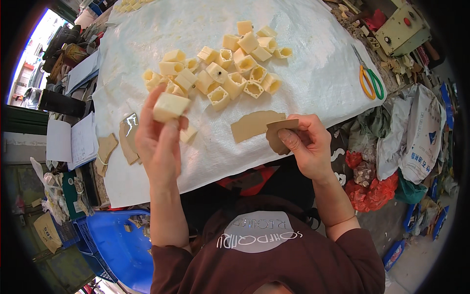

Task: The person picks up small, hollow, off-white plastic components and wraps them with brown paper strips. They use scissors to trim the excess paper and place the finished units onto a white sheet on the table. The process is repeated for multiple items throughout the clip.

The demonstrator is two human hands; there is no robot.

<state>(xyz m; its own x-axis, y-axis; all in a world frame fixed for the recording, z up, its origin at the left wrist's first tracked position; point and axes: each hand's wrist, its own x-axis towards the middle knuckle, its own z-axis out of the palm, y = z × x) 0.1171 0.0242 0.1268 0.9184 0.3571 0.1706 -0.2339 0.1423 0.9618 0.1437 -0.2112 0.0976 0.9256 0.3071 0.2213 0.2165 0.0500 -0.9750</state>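
My left hand grips a cream-coloured block between thumb and fingers, raised over the white sheet. Between its thumb and fingers my right hand holds a curled piece of brown sandpaper. A second brown sandpaper piece lies flat just left of it. Beyond both hands is a loose pile of cream hollow blocks, several with their open ends showing. One more cream block rests beside my left hand, partly hidden by it.
Scissors with orange and green handles lie at the right table edge. More brown pieces sit at the left. A notebook, a blue basin, plastic bags and a boxy machine surround the table.
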